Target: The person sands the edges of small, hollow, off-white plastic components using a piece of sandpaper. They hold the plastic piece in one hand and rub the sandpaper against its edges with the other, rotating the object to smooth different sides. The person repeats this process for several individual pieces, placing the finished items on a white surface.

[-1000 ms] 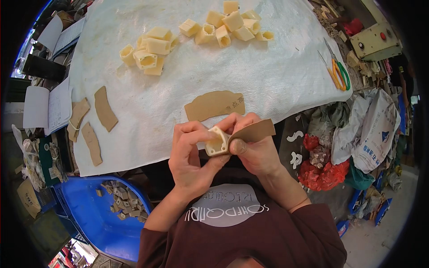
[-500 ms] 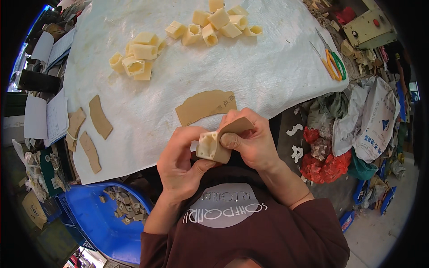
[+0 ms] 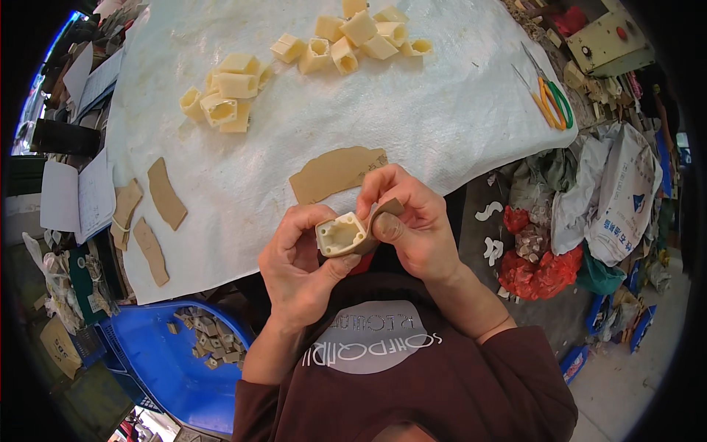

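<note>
Between my hands, near the table's front edge, is a cream hollow plastic block (image 3: 342, 234) with its open end facing up. My left hand (image 3: 300, 254) is closed round its left side, thumb along the lower edge. With fingers and thumb my right hand (image 3: 412, 221) pinches a brown adhesive-backed-looking strip (image 3: 388, 209), which wraps against the block's right side and curls up at its free end. Just beyond them a wide curved brown piece (image 3: 331, 173) lies flat on the white table cover (image 3: 442, 125). Several similar cream blocks (image 3: 237, 85) are heaped farther back.
Narrow curved brown pieces (image 3: 166, 193) lie at the left. A blue tub (image 3: 155, 353) with several small brown-grey pieces stands below left. Scissors with orange and green handles (image 3: 552, 103) lie at the right edge, above plastic bags (image 3: 622, 191). Open notebooks (image 3: 77, 195) sit at far left.
The block has tilted so its open end shows more fully. My right fingers have shifted along the brown strip, whose free end is now more curled and shows less.
</note>
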Demonstrator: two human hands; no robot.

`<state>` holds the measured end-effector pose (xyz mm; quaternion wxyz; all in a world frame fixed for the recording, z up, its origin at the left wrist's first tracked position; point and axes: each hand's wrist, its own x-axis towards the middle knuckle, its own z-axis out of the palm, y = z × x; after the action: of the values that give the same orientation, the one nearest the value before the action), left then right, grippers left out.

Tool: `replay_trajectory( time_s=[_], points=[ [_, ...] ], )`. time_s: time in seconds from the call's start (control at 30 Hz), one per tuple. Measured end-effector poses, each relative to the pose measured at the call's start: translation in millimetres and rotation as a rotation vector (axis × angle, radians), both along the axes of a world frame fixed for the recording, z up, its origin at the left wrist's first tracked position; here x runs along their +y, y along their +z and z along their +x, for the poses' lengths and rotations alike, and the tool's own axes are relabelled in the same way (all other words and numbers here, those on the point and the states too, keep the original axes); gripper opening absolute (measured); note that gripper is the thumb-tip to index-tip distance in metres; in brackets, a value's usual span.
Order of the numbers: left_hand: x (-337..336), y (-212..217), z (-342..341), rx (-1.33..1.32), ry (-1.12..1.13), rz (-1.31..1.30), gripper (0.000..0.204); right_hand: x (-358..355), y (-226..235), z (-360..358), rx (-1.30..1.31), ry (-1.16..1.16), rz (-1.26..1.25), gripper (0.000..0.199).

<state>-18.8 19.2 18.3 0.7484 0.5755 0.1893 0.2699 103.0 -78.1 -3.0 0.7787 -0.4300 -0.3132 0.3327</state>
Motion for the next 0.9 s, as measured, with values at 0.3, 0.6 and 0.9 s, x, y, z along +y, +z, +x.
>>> replay_trajectory(
  time_s=[0.3, 0.6, 0.9],
  points=[
    [8.2, -1.2, 1.8, 0.009, -0.137, 0.206, 0.039, -7.1, 10.2, 1.9, 0.026, 0.054, -0.145, 0.019],
    [-4.6, -2.1, 12.5, -0.011, -0.081, -0.021, 0.057, 1.4, 9.2, 3.0, 0.126, -0.078, -0.086, 0.014],
    [5.1, -13.0, 10.6, -0.074, -0.185, -0.414, 0.060, 2.0, 18.4, -0.1, 0.099, -0.094, -0.200, 0.017]
  ],
)
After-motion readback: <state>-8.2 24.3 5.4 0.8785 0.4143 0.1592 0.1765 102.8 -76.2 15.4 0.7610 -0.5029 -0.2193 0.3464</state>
